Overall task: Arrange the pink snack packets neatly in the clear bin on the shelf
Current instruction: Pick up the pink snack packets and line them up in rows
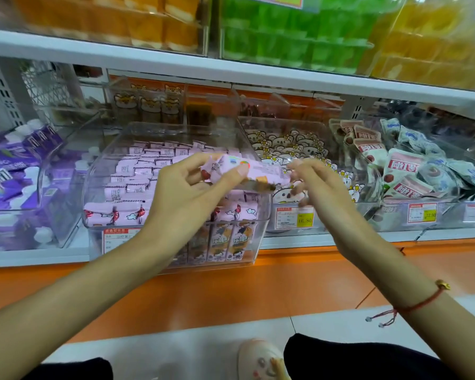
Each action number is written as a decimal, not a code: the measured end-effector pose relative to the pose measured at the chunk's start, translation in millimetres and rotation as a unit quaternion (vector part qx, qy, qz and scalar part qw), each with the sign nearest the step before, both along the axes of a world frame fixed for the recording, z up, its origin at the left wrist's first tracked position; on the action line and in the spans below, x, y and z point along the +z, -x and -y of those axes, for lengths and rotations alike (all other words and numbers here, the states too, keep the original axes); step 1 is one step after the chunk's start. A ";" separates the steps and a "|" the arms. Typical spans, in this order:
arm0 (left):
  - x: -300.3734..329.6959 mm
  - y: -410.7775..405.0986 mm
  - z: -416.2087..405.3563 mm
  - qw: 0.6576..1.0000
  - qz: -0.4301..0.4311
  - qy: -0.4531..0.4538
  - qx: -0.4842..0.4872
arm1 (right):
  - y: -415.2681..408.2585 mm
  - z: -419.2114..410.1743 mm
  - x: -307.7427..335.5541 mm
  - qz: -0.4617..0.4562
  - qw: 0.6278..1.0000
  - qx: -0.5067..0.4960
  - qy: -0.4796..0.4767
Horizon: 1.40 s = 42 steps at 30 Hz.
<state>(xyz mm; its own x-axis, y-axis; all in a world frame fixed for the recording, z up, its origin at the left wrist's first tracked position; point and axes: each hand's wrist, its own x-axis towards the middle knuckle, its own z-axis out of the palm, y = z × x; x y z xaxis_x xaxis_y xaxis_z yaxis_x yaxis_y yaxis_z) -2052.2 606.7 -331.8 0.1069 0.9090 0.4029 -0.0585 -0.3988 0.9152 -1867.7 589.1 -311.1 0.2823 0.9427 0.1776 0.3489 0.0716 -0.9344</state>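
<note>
A clear bin (261, 237) stands on the middle shelf, filled with rows of pink snack packets (132, 171). Above its front right part I hold one pink packet (263, 171) level. My left hand (192, 187) pinches its left half between thumb and fingers. My right hand (310, 182) is at the packet's right end, its fingers blurred; whether they grip the packet is not clear. More pink packets stand upright behind the bin's front wall (231, 242).
A bin of purple packets (19, 171) sits to the left, a bin of koala-print packets (294, 144) and one of white and red packets (412, 171) to the right. An upper shelf (231, 67) overhangs. The orange base ledge (231, 292) lies below.
</note>
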 end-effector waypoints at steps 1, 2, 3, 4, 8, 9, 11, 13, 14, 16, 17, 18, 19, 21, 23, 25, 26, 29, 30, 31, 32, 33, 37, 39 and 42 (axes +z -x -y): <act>-0.8 -0.1 -2.0 1.000 -0.005 0.021 0.022 | 0.4 3.3 2.0 0.046 0.998 0.005 -0.052; 0.1 -0.9 -1.7 0.998 -0.014 0.033 0.045 | 1.9 7.1 3.4 0.094 0.990 0.033 -0.097; -1.2 -1.8 -2.2 0.998 -0.027 0.031 0.057 | 4.4 11.0 3.5 0.154 0.977 0.072 -0.125; -1.2 -2.5 -1.5 0.997 -0.036 0.030 0.064 | 7.5 14.1 2.3 0.218 0.960 0.109 -0.139; -1.4 -4.4 -1.3 0.999 -0.039 0.027 0.007 | 15.2 13.8 -1.8 0.334 0.917 0.145 -0.164; -2.1 -4.3 -3.0 0.999 -0.039 0.018 -0.009 | 14.3 11.8 -1.1 0.327 0.921 0.126 -0.172; -3.4 -2.3 -6.4 0.996 -0.084 -0.004 -0.006 | 8.0 6.8 0.8 0.244 0.950 0.072 -0.179; -8.5 1.1 -11.2 0.978 -0.204 -0.048 0.016 | -0.7 2.7 3.5 0.069 0.983 0.035 -0.163; -12.2 3.2 -13.5 0.959 -0.272 -0.073 0.024 | -4.5 0.7 3.1 -0.016 0.989 0.031 -0.147; -18.4 5.3 -15.6 0.916 -0.380 -0.128 0.027 | -10.4 -1.8 0.0 -0.082 0.989 0.035 -0.122; -20.4 5.1 -16.0 0.894 -0.418 -0.156 0.027 | -11.4 -1.7 -1.6 -0.079 0.988 0.045 -0.121; -21.1 4.2 -16.7 0.876 -0.447 -0.182 0.028 | -11.5 -1.4 -3.6 -0.068 0.988 0.057 -0.125; -20.9 3.4 -17.6 0.863 -0.463 -0.198 0.029 | -10.6 -1.0 -5.5 -0.052 0.988 0.067 -0.130; -18.2 2.9 -18.8 0.858 -0.471 -0.202 0.038 | -8.4 -1.0 -9.0 0.005 0.988 0.077 -0.135; -15.5 5.2 -20.1 0.863 -0.469 -0.184 0.049 | -4.6 -1.6 -10.8 0.068 0.983 0.087 -0.147; -12.9 9.2 -21.6 0.870 -0.465 -0.155 0.050 | -1.9 -1.8 -10.6 0.152 0.969 0.093 -0.173; -12.0 10.8 -22.1 0.872 -0.465 -0.144 0.048 | -1.8 -1.9 -10.1 0.217 0.954 0.086 -0.188; -11.5 12.7 -23.0 0.867 -0.477 -0.137 0.044 | -6.2 -2.8 -9.9 0.394 0.898 0.036 -0.193; -11.8 12.8 -23.1 0.866 -0.479 -0.137 0.043 | -7.3 -2.8 -10.6 0.438 0.880 0.036 -0.182; -12.1 13.0 -23.1 0.866 -0.478 -0.138 0.043 | -7.0 -2.6 -12.7 0.481 0.859 0.046 -0.166; -12.4 13.4 -23.1 0.867 -0.477 -0.139 0.043 | -5.8 -2.6 -16.1 0.526 0.836 0.057 -0.149; -12.6 13.6 -23.4 0.868 -0.475 -0.140 0.043 | -4.6 -2.8 -19.9 0.562 0.813 0.065 -0.138; -14.0 15.2 -24.2 0.868 -0.473 -0.145 0.043 | -0.6 -1.0 -19.9 0.600 0.786 0.067 -0.136; -14.8 15.5 -24.7 0.866 -0.475 -0.150 0.043 | -0.9 0.5 -15.4 0.580 0.798 0.061 -0.151; -15.4 16.5 -25.5 0.861 -0.480 -0.162 0.039 | 3.1 3.3 -14.9 0.571 0.797 0.076 -0.184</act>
<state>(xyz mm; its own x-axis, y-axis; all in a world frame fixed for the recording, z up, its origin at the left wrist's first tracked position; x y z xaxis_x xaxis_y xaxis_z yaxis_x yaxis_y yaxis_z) -2068.7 632.2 -347.3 0.4756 0.7854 0.3962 0.7017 -0.6103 0.3675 -1870.8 585.9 -326.0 -0.3728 0.7758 0.5091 0.9178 0.3891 0.0792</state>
